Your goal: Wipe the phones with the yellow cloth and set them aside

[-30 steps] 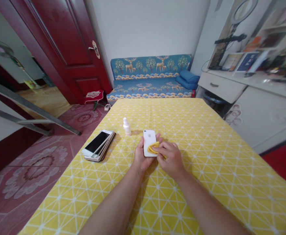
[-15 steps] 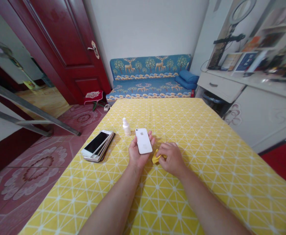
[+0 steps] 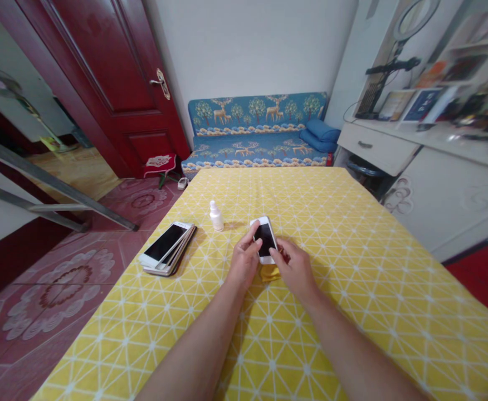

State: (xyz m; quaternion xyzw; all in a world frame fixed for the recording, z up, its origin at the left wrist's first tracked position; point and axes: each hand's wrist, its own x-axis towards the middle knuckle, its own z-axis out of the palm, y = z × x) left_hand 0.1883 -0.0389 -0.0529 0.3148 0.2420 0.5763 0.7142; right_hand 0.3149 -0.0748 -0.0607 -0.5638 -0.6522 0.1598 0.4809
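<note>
A white smartphone (image 3: 264, 238), its black screen facing up, is held between both hands above the table. My left hand (image 3: 246, 256) grips its left side, thumb and index finger over the front edge. My right hand (image 3: 294, 266) pinches the lower right corner with the thumb on the face. Below the phone, a yellow cloth (image 3: 270, 273) lies on the tablecloth, partly hidden by the right hand. Whether that hand touches the cloth I cannot tell. A white spray bottle (image 3: 216, 216) stands upright to the left of the hands.
Several stacked phones (image 3: 167, 248) lie near the left edge of the table, covered by a yellow patterned tablecloth (image 3: 336, 334). Behind it is a blue sofa (image 3: 256, 146). A white cabinet (image 3: 448, 195) stands on the right, a red door (image 3: 114, 72) at the back left.
The phone has been turned from its white back to its screen side and moved slightly right. My right hand has let go of the yellow cloth and taken hold of the phone.
</note>
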